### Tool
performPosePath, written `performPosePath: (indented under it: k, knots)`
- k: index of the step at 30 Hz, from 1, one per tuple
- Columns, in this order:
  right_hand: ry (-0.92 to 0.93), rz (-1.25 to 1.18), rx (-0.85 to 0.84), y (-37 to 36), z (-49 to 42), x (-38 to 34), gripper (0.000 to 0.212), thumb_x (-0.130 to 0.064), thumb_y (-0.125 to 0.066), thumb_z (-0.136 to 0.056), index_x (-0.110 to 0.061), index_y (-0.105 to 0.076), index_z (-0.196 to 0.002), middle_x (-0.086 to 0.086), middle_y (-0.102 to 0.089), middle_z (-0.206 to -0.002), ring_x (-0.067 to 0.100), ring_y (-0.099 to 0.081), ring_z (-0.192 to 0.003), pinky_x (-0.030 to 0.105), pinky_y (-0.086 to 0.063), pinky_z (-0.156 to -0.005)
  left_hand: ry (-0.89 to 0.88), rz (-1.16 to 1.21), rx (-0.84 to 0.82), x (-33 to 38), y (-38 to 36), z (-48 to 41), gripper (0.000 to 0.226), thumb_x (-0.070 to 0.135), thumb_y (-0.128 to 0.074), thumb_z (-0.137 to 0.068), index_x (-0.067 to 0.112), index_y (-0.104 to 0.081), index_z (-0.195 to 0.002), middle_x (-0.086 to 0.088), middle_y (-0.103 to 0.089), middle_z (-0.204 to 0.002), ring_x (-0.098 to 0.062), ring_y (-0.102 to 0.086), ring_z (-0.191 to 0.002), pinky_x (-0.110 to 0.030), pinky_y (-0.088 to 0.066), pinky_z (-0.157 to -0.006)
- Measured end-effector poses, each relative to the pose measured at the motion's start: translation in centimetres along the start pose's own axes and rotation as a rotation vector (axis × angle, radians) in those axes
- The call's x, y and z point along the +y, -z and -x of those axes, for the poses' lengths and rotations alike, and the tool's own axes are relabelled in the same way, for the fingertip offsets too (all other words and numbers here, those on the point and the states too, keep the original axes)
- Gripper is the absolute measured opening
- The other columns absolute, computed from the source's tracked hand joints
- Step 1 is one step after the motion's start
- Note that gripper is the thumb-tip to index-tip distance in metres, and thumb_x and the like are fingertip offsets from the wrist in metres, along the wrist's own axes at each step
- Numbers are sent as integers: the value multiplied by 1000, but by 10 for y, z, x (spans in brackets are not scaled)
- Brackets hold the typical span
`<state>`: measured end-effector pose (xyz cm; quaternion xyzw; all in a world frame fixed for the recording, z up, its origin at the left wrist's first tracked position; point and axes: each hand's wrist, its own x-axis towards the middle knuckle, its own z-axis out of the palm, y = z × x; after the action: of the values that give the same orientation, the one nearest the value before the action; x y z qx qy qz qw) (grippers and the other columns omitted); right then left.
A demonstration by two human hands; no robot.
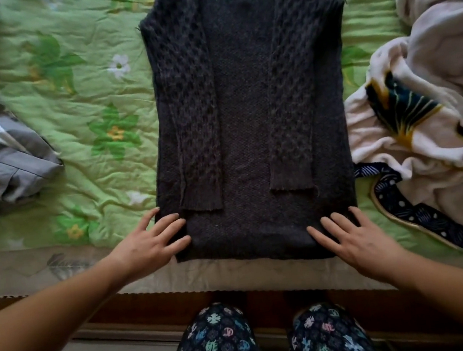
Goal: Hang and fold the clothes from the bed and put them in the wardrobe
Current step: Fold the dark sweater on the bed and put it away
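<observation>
Head view: dark charcoal cable-knit sweater [246, 116], sleeves folded in, on green floral quilted bed [72, 107], hem at near edge. Left grip [151, 242], right grip [352, 236]: fingers straight, pressing hem corners, holding nothing. Advised: pinch both corners evenly, fold hem towards collar.

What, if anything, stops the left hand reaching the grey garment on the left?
Probably nothing. The left hand rests flat on the near corner of the dark sweater, holding nothing, and only green bedspread lies between it and the grey garment; a sideways reach looks free.
</observation>
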<state>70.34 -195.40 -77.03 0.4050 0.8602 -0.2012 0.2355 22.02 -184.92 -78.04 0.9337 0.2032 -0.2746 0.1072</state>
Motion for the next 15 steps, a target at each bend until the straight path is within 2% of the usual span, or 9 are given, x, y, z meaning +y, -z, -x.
performPosePath:
  k: [2, 3, 5, 6, 8, 10, 12, 14, 15]
  knots:
    - [48, 32, 59, 0, 7, 3, 64, -18, -66, -79, -7, -50, -140, 24, -58, -130, 46, -58, -114, 64, -47, -89, 3, 35, 67, 0, -1, 1, 55, 27, -77, -76, 14, -54, -124, -21, -51, -144, -39, -21, -147, -61, -29, -111]
    - [66, 47, 93, 1, 10, 5, 48, -18, -54, -85, -7, -54, -132, 24, -60, -126, 45, -60, -111, 60, -49, -85, -9, 44, 114, -1, -4, 2, 43, 26, -72, -81, 12, -56, -119, -18, -49, -146, -35, -16, -148, -57, -30, -111]
    - [76, 40, 136, 4, 14, 11, 33, -16, -41, -86, -8, -59, -112, 20, -61, -114, 40, -60, -98, 49, -49, -75, -42, 58, 169, -2, -4, 4, 28, 29, -59, -90, 12, -62, -111, -13, -52, -144, -37, -40, -141, -51, -35, -108]
    - [74, 17, 151, 7, 14, 14, 29, -16, -41, -85, -9, -60, -106, 17, -60, -107, 37, -59, -93, 46, -47, -70, -61, 60, 151, -4, -2, 6, 34, 37, -55, -90, 13, -65, -112, -14, -55, -141, -37, -51, -132, -51, -38, -106]
    - [56, -65, 186, 7, 11, 23, 28, -15, -45, -84, -10, -61, -106, 11, -58, -98, 34, -56, -85, 43, -48, -64, -109, 45, 91, -6, 1, 10, 50, 49, -49, -86, 15, -65, -119, -18, -55, -139, -36, -53, -126, -53, -41, -104]
    - [45, -130, 222, 8, 7, 31, 31, -8, -55, -82, -10, -61, -113, 8, -59, -94, 31, -57, -82, 43, -51, -62, -107, 10, 105, -7, 6, 8, 38, 36, -57, -81, 20, -65, -114, -18, -53, -135, -36, -52, -124, -54, -38, -104]
    - [2, -222, 252, 11, 5, 35, 37, -1, -68, -80, -8, -63, -116, 8, -63, -92, 30, -61, -79, 41, -53, -60, -54, 81, 155, -11, 13, 0, 23, 22, -70, -78, 22, -63, -100, -13, -58, -125, -34, -57, -115, -50, -42, -99]
    - [-118, -351, 305, 20, 3, 36, 33, -5, -72, -84, -10, -64, -115, 7, -68, -93, 29, -66, -78, 39, -56, -58, -36, 188, 194, -13, 23, -7, 11, 28, -62, -87, 21, -58, -96, -6, -62, -111, -28, -62, -101, -40, -48, -88]
    - [-188, -423, 338, 27, 2, 37, 27, -10, -69, -88, -11, -65, -114, 6, -69, -93, 28, -68, -79, 38, -57, -58, -25, 244, 199, -13, 26, -8, 13, 32, -56, -91, 21, -56, -98, -2, -62, -107, -25, -63, -97, -37, -48, -84]
